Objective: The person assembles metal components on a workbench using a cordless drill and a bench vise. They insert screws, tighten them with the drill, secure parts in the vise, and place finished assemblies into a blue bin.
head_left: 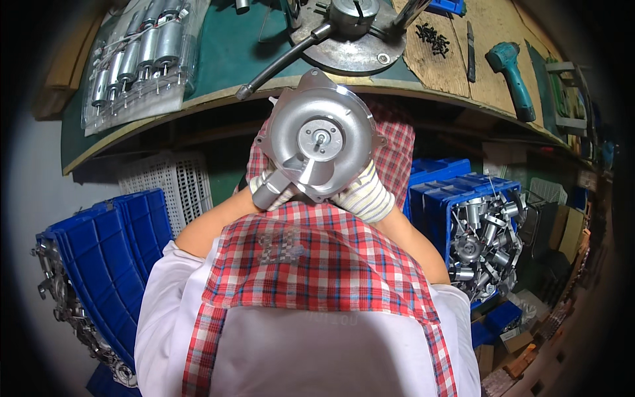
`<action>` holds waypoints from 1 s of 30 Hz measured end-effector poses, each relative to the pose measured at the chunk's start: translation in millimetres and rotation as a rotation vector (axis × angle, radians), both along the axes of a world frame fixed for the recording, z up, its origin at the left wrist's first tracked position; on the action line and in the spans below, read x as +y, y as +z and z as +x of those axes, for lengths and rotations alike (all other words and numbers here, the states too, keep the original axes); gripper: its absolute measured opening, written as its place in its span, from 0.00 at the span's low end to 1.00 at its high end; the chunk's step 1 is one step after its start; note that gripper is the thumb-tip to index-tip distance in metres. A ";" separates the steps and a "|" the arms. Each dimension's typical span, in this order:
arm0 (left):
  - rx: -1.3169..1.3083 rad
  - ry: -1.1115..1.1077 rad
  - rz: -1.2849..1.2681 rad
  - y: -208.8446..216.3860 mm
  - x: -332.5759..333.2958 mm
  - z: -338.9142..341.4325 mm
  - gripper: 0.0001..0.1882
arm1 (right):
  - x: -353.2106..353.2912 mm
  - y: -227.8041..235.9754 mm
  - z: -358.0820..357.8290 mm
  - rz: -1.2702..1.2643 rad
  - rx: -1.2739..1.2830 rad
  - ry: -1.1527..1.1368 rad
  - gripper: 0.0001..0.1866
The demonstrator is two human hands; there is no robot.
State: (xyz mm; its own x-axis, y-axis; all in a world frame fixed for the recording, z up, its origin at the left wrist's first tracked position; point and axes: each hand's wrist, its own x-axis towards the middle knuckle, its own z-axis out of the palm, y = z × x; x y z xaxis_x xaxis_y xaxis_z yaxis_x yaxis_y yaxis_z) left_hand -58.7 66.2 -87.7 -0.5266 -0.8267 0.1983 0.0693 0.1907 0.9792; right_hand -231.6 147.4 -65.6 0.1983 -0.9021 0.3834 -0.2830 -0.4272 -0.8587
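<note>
A round silver metal blower housing [288,129] is held up before my lap, near the bench's front edge. Its face shows a central hub with small screws and a shaft, and a tube outlet points down to the left. My left hand [284,198], in a striped knit glove, grips it behind that outlet. On the opposite side my right hand [368,194], gloved the same way, holds its lower edge. Most of my fingers are hidden under the housing.
Just beyond stands a round steel fixture [354,49] with a long lever [284,63]. Small motors [149,49] lie in plastic at the left; black screws [432,40] and a teal power screwdriver [509,73] at the right. Blue crates [99,245] of metal parts [483,245] flank me.
</note>
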 end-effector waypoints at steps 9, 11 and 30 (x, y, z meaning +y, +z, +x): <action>0.032 0.014 0.070 2.5 -3.0 -3.6 0.41 | -1.7 -21.7 10.0 0.812 -1.396 0.134 0.12; 0.033 0.010 0.079 3.6 -4.2 -2.4 0.40 | -3.8 -18.9 8.9 0.813 -1.354 0.137 0.13; -0.312 0.164 -0.282 47.4 -106.2 9.2 0.34 | -79.5 69.6 -149.5 0.097 0.230 -1.028 0.18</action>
State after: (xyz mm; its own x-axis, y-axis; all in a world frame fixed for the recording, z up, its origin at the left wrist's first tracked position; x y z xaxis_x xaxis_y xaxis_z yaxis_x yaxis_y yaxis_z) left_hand -49.5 -40.0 -40.3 -0.4633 -0.8408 0.2801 -0.2749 0.4369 0.8565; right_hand -381.1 68.0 4.0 -0.6196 -0.7021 0.3510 -0.6299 0.1779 -0.7561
